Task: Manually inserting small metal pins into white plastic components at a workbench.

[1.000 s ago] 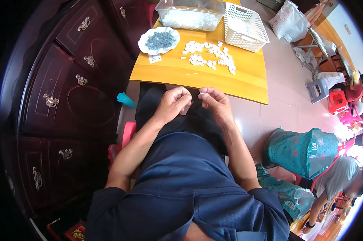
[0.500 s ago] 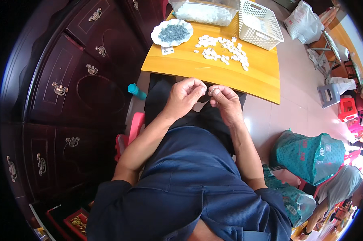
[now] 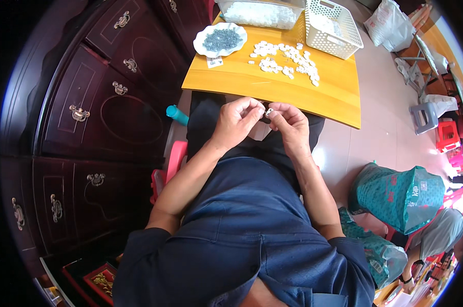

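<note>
Both my hands meet over my lap, just in front of the yellow wooden table (image 3: 226,82). My right hand (image 3: 293,129) pinches a small white plastic piece (image 3: 269,111) between thumb and forefinger. Almost touching it, my left hand (image 3: 236,122) is closed in a pinch; whatever its fingertips hold is too small to make out. Many similar white pieces (image 3: 270,65) lie loose on the tabletop. At the table's left, a scalloped white dish (image 3: 199,46) holds a heap of small dark grey parts (image 3: 221,39).
A clear bin (image 3: 264,21) of whitish parts and a cream perforated basket (image 3: 339,48) stand along the table's far side. Dark cabinets (image 3: 83,133) line the left, near a teal bottle (image 3: 176,114). Teal bags (image 3: 397,197) and another person's arm (image 3: 410,266) are at right.
The white piece in my right fingers shows more clearly now, and those fingers have shifted slightly. My left hand keeps its pinch. The whole view has moved a little.
</note>
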`<move>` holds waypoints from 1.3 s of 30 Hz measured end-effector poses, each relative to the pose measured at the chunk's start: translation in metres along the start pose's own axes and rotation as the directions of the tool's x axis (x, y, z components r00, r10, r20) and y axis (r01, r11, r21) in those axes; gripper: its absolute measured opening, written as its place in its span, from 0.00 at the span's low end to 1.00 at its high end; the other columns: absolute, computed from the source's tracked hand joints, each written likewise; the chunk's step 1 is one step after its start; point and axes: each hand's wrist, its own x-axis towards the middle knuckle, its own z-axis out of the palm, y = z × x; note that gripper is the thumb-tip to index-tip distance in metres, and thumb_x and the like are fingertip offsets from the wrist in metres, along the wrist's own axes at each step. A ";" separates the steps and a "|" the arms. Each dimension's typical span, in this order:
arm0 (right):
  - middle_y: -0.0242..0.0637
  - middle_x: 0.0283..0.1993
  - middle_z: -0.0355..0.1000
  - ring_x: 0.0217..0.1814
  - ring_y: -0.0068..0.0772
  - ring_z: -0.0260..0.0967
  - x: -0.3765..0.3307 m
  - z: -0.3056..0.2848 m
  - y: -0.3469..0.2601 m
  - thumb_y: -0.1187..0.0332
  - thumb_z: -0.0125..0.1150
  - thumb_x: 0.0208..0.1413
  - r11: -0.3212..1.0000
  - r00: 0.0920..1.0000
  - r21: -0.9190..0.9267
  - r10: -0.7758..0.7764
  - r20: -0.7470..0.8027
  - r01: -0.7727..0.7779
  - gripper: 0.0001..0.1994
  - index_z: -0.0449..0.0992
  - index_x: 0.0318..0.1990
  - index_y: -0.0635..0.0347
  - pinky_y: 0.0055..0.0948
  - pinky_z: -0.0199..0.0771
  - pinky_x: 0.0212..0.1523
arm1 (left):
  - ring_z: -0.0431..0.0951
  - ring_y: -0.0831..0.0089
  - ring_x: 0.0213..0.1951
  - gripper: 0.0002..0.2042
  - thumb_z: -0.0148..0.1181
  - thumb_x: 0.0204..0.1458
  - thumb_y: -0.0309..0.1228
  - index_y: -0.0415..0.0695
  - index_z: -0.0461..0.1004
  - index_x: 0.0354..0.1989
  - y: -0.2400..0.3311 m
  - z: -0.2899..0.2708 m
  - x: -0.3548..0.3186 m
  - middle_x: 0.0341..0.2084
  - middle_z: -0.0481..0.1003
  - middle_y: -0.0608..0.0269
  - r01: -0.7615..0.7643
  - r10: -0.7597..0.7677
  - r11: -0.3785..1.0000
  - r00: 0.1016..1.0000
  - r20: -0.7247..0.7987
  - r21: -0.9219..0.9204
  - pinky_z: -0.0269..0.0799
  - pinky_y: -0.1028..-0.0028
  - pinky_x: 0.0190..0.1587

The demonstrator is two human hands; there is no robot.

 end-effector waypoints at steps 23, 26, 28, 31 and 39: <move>0.28 0.33 0.77 0.33 0.15 0.72 -0.001 -0.009 0.010 0.76 0.64 0.60 0.991 0.997 -0.107 -0.079 0.017 0.081 0.06 0.79 0.44 0.64 0.17 0.74 0.38 | 0.78 0.82 0.29 0.04 0.61 0.59 0.24 0.35 0.78 0.35 0.008 0.004 -0.001 0.25 0.80 0.64 0.060 -0.061 0.995 0.998 0.007 0.082 0.75 0.78 0.33; 0.28 0.33 0.77 0.35 0.15 0.73 0.000 -0.009 0.012 0.76 0.64 0.60 0.990 0.996 -0.100 -0.094 0.009 0.095 0.06 0.79 0.43 0.64 0.17 0.75 0.39 | 0.73 0.85 0.25 0.04 0.60 0.60 0.24 0.36 0.78 0.35 0.003 0.005 0.001 0.25 0.78 0.67 0.022 -0.024 0.993 1.000 0.015 0.113 0.70 0.81 0.29; 0.28 0.34 0.78 0.35 0.15 0.73 0.000 -0.009 0.013 0.77 0.64 0.60 0.990 0.995 -0.100 -0.096 0.001 0.095 0.06 0.79 0.43 0.64 0.18 0.76 0.39 | 0.69 0.88 0.22 0.04 0.59 0.61 0.24 0.38 0.78 0.36 0.001 0.005 0.002 0.25 0.77 0.70 -0.018 0.016 0.994 1.000 0.026 0.111 0.64 0.84 0.24; 0.28 0.34 0.78 0.35 0.15 0.73 0.001 -0.010 0.015 0.76 0.65 0.60 0.985 0.993 -0.133 -0.115 -0.002 0.114 0.05 0.79 0.43 0.64 0.17 0.76 0.39 | 0.69 0.88 0.22 0.03 0.59 0.61 0.24 0.38 0.78 0.36 0.000 0.006 0.003 0.25 0.77 0.70 -0.008 0.003 0.994 0.999 0.043 0.110 0.64 0.84 0.24; 0.29 0.34 0.78 0.33 0.15 0.73 0.001 -0.012 0.003 0.76 0.65 0.59 0.992 0.994 -0.064 -0.108 -0.016 0.107 0.05 0.79 0.42 0.64 0.17 0.74 0.36 | 0.76 0.84 0.27 0.08 0.62 0.60 0.28 0.36 0.78 0.42 0.006 0.008 0.013 0.27 0.79 0.64 0.153 -0.142 0.980 0.986 0.088 -0.129 0.71 0.82 0.28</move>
